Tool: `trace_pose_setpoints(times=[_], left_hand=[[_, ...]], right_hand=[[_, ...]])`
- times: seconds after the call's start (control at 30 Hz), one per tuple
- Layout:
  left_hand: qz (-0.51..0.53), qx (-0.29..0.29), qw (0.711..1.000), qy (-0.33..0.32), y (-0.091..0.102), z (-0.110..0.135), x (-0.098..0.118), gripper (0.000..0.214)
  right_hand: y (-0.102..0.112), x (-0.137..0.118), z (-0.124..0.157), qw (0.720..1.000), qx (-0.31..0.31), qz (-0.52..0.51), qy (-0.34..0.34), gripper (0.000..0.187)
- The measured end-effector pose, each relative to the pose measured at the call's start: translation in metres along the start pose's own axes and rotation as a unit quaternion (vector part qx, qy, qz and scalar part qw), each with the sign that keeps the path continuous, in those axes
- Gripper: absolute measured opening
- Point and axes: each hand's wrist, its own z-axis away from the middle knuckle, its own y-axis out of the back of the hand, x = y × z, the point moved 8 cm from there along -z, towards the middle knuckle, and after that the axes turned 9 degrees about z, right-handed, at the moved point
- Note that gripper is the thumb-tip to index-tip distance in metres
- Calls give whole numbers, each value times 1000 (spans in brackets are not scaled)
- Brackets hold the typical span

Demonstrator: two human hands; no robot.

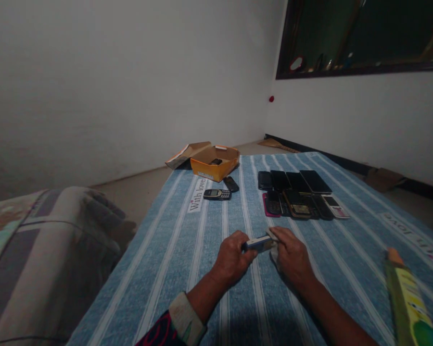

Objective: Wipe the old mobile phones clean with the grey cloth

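Worktop: I see it as the largest thing here, under a blue striped cover; everything handled is on it or above it.
Laid-out phones: they lie in two close rows, beyond the right hand. I judge this sorting into rows as mostly done, but I cannot tell which phones are already cleaned.
Orange box: it stands at the far end with its lid open, and one dark phone is inside, so perhaps some part is left.
Bottle: it is at the near right, cut by the picture edge, apart from both hands.
Left hand: its grip is clamped on one end of the held device.
Right hand: its grip is together on a pale cloth, at the other end of the device.
Loose phones: two lie just beside the box, outside the rows; I cannot tell if they wait or are finished.
Held device: probably a phone, bluish, raised between the two hands above the worktop. I judge its wiping as under way, not complete.
Pale cloth: bunched in the right fingers, against the device's end.
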Motion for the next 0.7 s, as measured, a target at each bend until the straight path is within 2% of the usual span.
trace_pose_setpoints(times=[0.33,0.7], left_hand=[[0,8,1000,8,1,1,-2,8],[8,3,1000,8,0,2,-1,8]], right_hand=[[-1,10,2,998,-29,51,-10,44],[-4,11,7,985,-36,165,34,44]])
